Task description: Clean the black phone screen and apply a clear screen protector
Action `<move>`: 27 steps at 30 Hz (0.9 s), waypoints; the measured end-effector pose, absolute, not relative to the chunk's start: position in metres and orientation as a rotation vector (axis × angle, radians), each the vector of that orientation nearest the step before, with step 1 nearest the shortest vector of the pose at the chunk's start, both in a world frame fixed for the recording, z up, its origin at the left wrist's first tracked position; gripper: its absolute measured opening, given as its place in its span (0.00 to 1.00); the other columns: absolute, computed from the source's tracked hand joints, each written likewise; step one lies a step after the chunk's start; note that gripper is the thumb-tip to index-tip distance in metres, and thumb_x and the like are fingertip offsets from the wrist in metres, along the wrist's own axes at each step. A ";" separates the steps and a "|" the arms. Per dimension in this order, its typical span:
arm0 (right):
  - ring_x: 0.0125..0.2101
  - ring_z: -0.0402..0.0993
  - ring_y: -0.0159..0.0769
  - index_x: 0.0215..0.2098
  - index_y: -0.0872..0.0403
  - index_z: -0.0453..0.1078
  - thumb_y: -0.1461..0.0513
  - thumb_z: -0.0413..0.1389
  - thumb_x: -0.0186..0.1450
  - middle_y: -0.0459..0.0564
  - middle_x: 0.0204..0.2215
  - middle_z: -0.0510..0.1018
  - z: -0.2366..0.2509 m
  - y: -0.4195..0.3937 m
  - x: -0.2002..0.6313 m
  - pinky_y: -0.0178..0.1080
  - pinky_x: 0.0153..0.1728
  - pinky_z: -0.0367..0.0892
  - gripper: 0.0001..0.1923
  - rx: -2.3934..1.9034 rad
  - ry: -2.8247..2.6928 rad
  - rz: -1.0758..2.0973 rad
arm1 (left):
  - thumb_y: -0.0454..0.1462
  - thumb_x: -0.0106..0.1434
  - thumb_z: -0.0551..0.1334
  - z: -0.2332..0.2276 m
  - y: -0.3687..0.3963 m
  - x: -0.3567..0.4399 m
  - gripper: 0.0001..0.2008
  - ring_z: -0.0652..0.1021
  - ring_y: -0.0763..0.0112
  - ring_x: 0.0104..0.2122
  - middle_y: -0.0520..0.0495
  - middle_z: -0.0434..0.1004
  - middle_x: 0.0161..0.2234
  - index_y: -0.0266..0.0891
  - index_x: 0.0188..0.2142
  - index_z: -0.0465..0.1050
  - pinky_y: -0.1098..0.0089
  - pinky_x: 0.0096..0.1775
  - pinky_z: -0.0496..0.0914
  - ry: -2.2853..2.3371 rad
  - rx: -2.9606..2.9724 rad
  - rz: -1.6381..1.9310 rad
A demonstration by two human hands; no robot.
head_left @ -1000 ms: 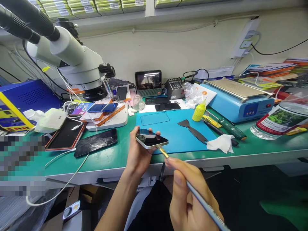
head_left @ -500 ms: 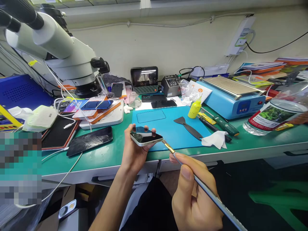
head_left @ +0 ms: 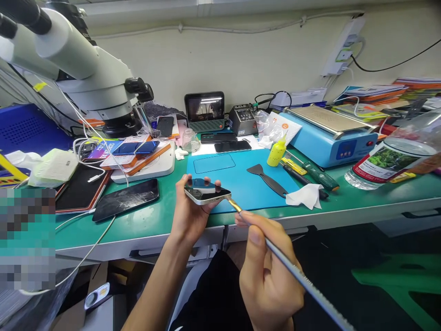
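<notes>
A smartphone (head_left: 208, 195) with a dark glossy screen and a silver edge lies tilted in my left hand (head_left: 191, 216), whose fingers wrap round its sides. Its bottom edge faces me. Between thumb and fingers my right hand (head_left: 270, 271) pinches a thin brush (head_left: 292, 271) with a long grey handle and a gold ferrule. The brush tip meets the phone's right bottom corner; I cannot tell whether it touches. Below and behind the phone lies a blue mat (head_left: 237, 184), with a black plastic scraper (head_left: 270, 181) on it.
At the left stand a microscope (head_left: 86, 78) and a cracked dark phone (head_left: 127, 200) with cables. A yellow squeeze bottle (head_left: 276, 152), screwdriver (head_left: 322, 178) and crumpled tissue (head_left: 305, 196) lie right of the mat. Farther right are a blue heating plate (head_left: 330, 138) and a large plastic bottle (head_left: 382, 163).
The brush and my right hand have shifted slightly left, the tip nearer the phone's corner. My left hand still holds the phone. The whole view has moved a little.
</notes>
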State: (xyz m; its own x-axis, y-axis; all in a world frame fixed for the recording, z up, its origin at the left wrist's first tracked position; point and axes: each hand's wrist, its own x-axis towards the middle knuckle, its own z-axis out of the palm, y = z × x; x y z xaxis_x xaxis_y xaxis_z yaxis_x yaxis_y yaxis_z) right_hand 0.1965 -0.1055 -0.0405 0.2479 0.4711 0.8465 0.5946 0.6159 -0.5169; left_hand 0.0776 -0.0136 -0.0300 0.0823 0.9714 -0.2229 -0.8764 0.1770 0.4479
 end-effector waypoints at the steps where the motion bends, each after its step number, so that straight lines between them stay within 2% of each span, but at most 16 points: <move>1: 0.44 0.87 0.40 0.56 0.56 0.76 0.74 0.58 0.72 0.53 0.43 0.86 -0.041 -0.105 0.198 0.41 0.44 0.84 0.17 -0.996 -1.394 -0.121 | 0.43 0.64 0.73 -0.030 -0.013 0.077 0.13 0.85 0.63 0.40 0.49 0.77 0.41 0.45 0.41 0.70 0.59 0.44 0.84 0.519 0.212 1.396; 5: 0.36 0.87 0.38 0.53 0.56 0.78 0.70 0.59 0.74 0.52 0.40 0.87 -0.044 -0.102 0.208 0.40 0.39 0.84 0.11 -1.124 -1.196 -0.163 | 0.45 0.69 0.69 -0.032 -0.013 0.077 0.11 0.85 0.63 0.41 0.47 0.77 0.42 0.44 0.40 0.70 0.59 0.46 0.84 0.483 0.165 1.410; 8: 0.33 0.85 0.39 0.52 0.58 0.79 0.69 0.58 0.75 0.52 0.38 0.86 -0.053 -0.104 0.215 0.44 0.36 0.83 0.10 -1.085 -1.036 -0.151 | 0.48 0.74 0.63 -0.031 -0.012 0.076 0.13 0.86 0.61 0.44 0.44 0.76 0.42 0.42 0.38 0.68 0.59 0.45 0.84 0.460 0.116 1.412; 14: 0.38 0.86 0.42 0.59 0.56 0.79 0.75 0.60 0.70 0.53 0.43 0.87 -0.090 -0.115 0.219 0.47 0.37 0.83 0.22 -1.024 -1.197 -0.125 | 0.52 0.78 0.57 -0.026 -0.011 0.074 0.21 0.85 0.65 0.42 0.41 0.76 0.42 0.40 0.35 0.67 0.64 0.45 0.84 0.400 0.030 1.417; 19: 0.38 0.86 0.40 0.57 0.54 0.81 0.78 0.62 0.67 0.52 0.45 0.87 -0.114 -0.127 0.211 0.43 0.34 0.81 0.24 -1.112 -1.178 -0.135 | 0.52 0.77 0.60 -0.026 -0.010 0.071 0.20 0.85 0.66 0.40 0.42 0.74 0.40 0.40 0.35 0.66 0.65 0.43 0.85 0.367 -0.001 1.387; 23: 0.37 0.86 0.38 0.57 0.53 0.82 0.77 0.64 0.68 0.50 0.43 0.88 -0.121 -0.139 0.206 0.43 0.34 0.79 0.22 -1.233 -1.213 -0.175 | 0.53 0.77 0.57 -0.028 -0.010 0.069 0.21 0.85 0.66 0.40 0.42 0.74 0.40 0.39 0.35 0.67 0.65 0.42 0.85 0.334 0.009 1.370; 27: 0.36 0.85 0.39 0.53 0.52 0.82 0.73 0.63 0.72 0.48 0.41 0.87 -0.119 -0.142 0.203 0.45 0.36 0.77 0.16 -1.372 -1.177 -0.126 | 0.53 0.77 0.58 -0.030 -0.012 0.067 0.21 0.86 0.66 0.41 0.43 0.74 0.41 0.39 0.36 0.67 0.64 0.43 0.85 0.310 0.029 1.351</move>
